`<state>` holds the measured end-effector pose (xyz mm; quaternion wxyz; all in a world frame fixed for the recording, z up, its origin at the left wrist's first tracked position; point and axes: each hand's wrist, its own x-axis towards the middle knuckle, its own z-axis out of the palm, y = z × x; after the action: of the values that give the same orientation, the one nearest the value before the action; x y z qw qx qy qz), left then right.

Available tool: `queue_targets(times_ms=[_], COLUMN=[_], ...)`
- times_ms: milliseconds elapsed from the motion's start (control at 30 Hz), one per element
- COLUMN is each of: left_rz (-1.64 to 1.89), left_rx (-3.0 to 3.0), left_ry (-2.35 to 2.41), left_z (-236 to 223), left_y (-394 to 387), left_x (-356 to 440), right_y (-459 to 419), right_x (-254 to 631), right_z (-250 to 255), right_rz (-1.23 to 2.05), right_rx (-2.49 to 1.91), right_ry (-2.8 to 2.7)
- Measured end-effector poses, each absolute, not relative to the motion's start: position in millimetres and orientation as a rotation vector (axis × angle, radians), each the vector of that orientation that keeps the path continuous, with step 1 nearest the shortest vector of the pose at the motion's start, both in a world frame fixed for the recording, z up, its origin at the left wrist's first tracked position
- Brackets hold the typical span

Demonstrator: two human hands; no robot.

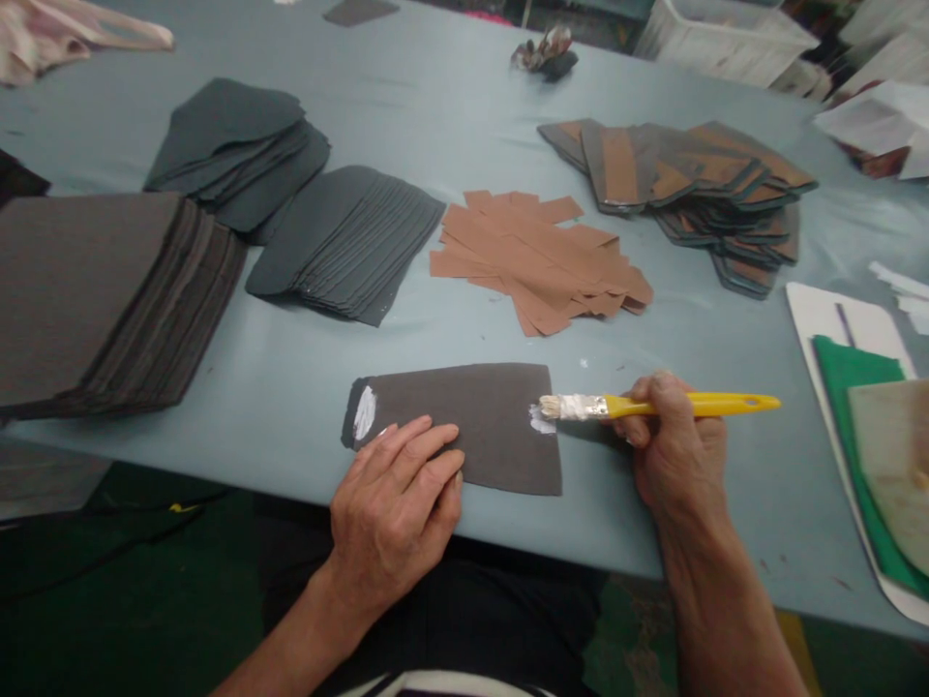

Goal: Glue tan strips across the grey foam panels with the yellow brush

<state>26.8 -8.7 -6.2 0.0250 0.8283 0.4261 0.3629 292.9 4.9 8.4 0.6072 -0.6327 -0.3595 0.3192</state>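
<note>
Head view: grey panel (479, 416) flat on table (290, 373), near its front edge. Left hand (403, 489) rests on panel toward left end, fingers extended, gripping nothing. Right hand (672, 436): fingers closed round yellow-handled brush (581, 407), bristles at right white patch (542, 422). Left white patch (365, 411) at opposite end. Step in hand, as judged: coating right end. Next move appears to call for steady left hand, short even strokes.

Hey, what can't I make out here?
All in the head view:
Panel: partly hidden under the left hand.
Brush: right hand covers part of its handle.
Big stack: cut off by the left edge.
Pale sheet: cut off by the right edge.
Far clump: too blurred to identify.
</note>
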Motion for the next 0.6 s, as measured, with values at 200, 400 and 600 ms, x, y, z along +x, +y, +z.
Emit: queue_targets(times_ms=[200,400,600], left_rz=[1.123,1.123,1.114], left_rx=[2.560,2.546,2.537], left_ry=[1.327,1.321,1.329], left_z=[-6.9,-7.9,-6.7], left_y=[-9.1,-10.2,-9.9], left_x=[26.7,27.1,27.5], right_y=[5.5,4.1,3.3], right_x=[291.7,289.0,289.4], right_z=[9.6,11.3,11.2], right_rz=[0.723,0.722,0.720], right_rx=[-1.433,-1.449,-1.458], right_ry=[-0.815,-0.829,-0.847])
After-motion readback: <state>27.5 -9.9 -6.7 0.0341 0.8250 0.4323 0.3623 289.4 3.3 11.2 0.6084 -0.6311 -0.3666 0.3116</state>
